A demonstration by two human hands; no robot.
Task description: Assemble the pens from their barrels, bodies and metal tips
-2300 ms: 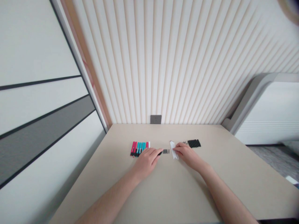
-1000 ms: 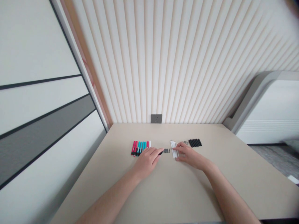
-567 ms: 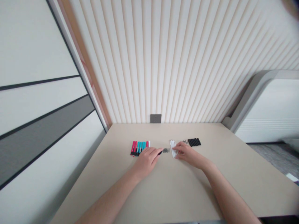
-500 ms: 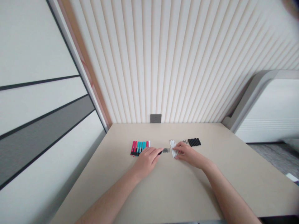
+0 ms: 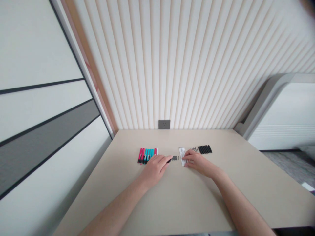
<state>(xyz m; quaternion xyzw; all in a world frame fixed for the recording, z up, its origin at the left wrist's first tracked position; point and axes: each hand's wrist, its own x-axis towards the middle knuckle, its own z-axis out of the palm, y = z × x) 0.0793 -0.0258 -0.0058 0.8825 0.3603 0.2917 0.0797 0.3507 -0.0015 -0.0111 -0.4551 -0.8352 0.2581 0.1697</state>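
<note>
Slim white rods (image 5: 182,156) lie bunched on the beige table (image 5: 221,196), between the small dark parts (image 5: 175,158) and the black cylinders (image 5: 205,149). Our right hand (image 5: 198,163) rests open, fingertips against the rods; our left hand (image 5: 155,169) curls over a black piece (image 5: 169,161), though we cannot tell if it grips. Light fingertip pressure stops the rods scattering.

Roughly eight markers (image 5: 147,156), two hands (image 5: 154,171) (image 5: 199,164)

Soft, even indoor light keeps the view bright, with only faint shadows on the tabletop (image 5: 258,164), while the wide lens bends the slatted wall (image 5: 197,65) and softens the edges.
</note>
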